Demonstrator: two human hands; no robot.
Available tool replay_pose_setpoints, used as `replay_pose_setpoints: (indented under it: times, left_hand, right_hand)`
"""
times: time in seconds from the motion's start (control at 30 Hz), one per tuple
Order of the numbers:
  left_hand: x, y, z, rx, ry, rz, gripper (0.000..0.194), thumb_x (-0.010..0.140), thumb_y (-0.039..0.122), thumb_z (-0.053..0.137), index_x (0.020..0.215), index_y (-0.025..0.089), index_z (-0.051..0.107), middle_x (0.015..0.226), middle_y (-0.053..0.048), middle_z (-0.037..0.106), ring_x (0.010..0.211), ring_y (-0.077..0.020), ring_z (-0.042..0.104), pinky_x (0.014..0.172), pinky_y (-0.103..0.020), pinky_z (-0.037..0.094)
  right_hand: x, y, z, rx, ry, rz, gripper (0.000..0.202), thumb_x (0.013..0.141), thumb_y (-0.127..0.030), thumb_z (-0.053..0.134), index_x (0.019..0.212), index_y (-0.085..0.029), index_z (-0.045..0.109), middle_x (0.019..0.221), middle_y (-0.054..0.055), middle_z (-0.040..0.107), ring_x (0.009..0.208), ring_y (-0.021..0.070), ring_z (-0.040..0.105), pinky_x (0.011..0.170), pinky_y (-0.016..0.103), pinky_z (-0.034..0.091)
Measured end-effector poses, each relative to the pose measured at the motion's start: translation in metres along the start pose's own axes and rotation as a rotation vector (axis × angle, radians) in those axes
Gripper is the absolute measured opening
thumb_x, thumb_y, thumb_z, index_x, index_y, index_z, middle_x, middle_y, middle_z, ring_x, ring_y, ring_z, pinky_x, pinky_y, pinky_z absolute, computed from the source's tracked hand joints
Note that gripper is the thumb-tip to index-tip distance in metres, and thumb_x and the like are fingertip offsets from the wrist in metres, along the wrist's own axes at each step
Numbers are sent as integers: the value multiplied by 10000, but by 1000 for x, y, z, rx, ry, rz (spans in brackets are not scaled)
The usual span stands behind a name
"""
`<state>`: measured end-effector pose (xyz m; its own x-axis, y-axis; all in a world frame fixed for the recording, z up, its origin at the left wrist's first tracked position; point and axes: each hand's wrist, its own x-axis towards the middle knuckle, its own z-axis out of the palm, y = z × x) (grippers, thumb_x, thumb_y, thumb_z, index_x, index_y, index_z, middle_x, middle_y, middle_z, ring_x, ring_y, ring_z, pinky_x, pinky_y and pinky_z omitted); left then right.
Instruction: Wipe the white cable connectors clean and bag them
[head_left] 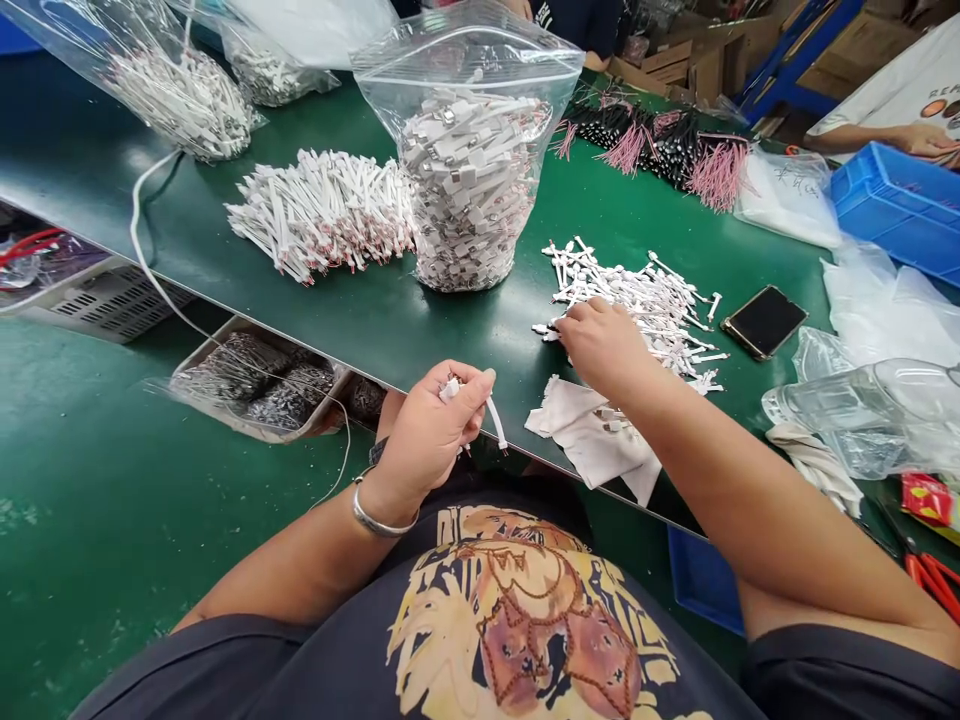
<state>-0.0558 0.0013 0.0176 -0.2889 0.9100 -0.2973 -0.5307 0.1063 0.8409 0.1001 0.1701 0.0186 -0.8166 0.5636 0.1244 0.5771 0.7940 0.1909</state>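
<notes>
Close to the table edge, my left hand point(448, 420) is closed around a few short white cables point(496, 424); one sticks out below the thumb and its bare wire ends show. My right hand point(604, 340) reaches over a loose pile of white cables point(637, 290), its fingers pinched at the pile's left edge. A white cable end pokes out by these fingertips, though most of it is hidden. Left of the pile stands a clear zip bag point(472, 190) full of white cables with plugs. Beside that bag lies a neater heap of white cables point(322, 215).
A white cloth point(592, 440) with a few plugs on it lies below my right wrist. To the right are a phone point(765, 322), a clear plastic jug point(870, 405) and a blue bin point(892, 210). Black-and-pink wire bundles point(652, 145) lie behind. Another person's hand point(926, 140) shows at far right.
</notes>
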Motion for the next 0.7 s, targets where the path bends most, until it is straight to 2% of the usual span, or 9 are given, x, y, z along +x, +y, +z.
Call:
replay_pose_setpoints:
  times: [0.07,0.13,0.23,0.3,0.37,0.47,0.53,0.6,0.7]
  left_hand:
    - [0,0,0,-76,-4,-28,251,733,276,732,729,158,510,580,47,507,455,-30,408,365,-108,254]
    - [2,1,-1,-186,-10,-114,229,731,256,716,735,154,510,641,31,545,488,-42,471,389,-119,332]
    - [4,5,-2,-330,2,-303,169,730,232,667,746,145,524,728,-14,614,603,-107,602,558,-233,530]
    - [6,7,-4,-363,17,-349,151,725,218,659,791,142,547,790,-40,642,677,-139,641,642,-288,563]
    - [7,7,-4,-328,-6,-316,193,714,204,690,847,148,561,759,-16,617,616,-98,603,526,-193,506]
    - [5,4,-2,-164,-87,-204,289,693,200,753,916,171,570,643,59,498,455,-17,418,366,-101,268]
    - [2,2,1,-16,-118,-89,319,694,225,769,952,189,585,654,66,487,447,-9,370,377,-119,260]
    - [-2,1,4,143,-129,5,271,713,261,759,930,183,616,682,46,526,473,-21,388,413,-148,299]
    - [-6,4,4,306,-161,65,179,742,283,733,849,163,656,627,24,530,503,-48,401,449,-176,303]
  right_hand:
    - [7,0,1,-19,-20,-38,191,857,-115,477,797,-128,657,849,157,635,863,272,479,666,375,284]
    - [12,-1,2,19,-25,-52,175,854,-131,488,804,-134,656,866,141,635,886,265,474,691,369,291]
    - [12,-1,2,146,-36,-38,130,833,-160,526,810,-145,653,887,109,643,901,246,485,746,349,319]
    - [8,-4,-1,222,-1,-27,123,837,-161,522,834,-147,645,881,94,649,887,230,500,769,337,335]
    - [-1,-12,-8,258,87,-31,148,870,-170,483,858,-152,630,839,82,656,853,220,509,769,334,344]
    - [-21,-32,-24,258,233,-90,189,915,-199,440,838,-177,611,785,66,664,806,213,512,752,343,353]
    - [-37,-47,-34,259,303,-156,150,910,-196,468,852,-191,606,822,55,676,818,209,521,760,349,360]
    - [-52,-59,-40,283,369,-195,100,889,-171,509,912,-203,602,886,42,687,856,205,538,787,351,373]
    - [-68,-65,-39,382,463,-150,200,858,-142,563,1035,-232,586,945,30,696,901,200,563,820,354,401]
